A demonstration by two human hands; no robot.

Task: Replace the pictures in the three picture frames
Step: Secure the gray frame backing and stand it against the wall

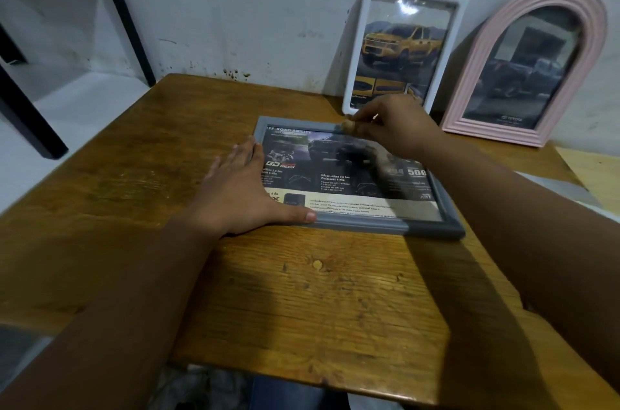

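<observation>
A grey picture frame point(432, 225) lies flat, face up, on the wooden table point(302, 302), with a dark truck advertisement under its glass. My left hand point(245, 188) rests flat with straight fingers on the frame's left edge, thumb along the near rail. My right hand point(392, 124) hovers over the frame's far edge with curled fingers, its fingertips close to the rail. A white frame point(352, 50) with a yellow truck picture leans on the wall behind. A pink arched frame point(476, 74) with a dark truck picture leans to its right.
A black metal leg point(124, 17) slants down at the table's far left corner. A pale sheet and a tan board point(593, 181) lie at the right edge. The stained white wall point(251, 7) runs along the table's back.
</observation>
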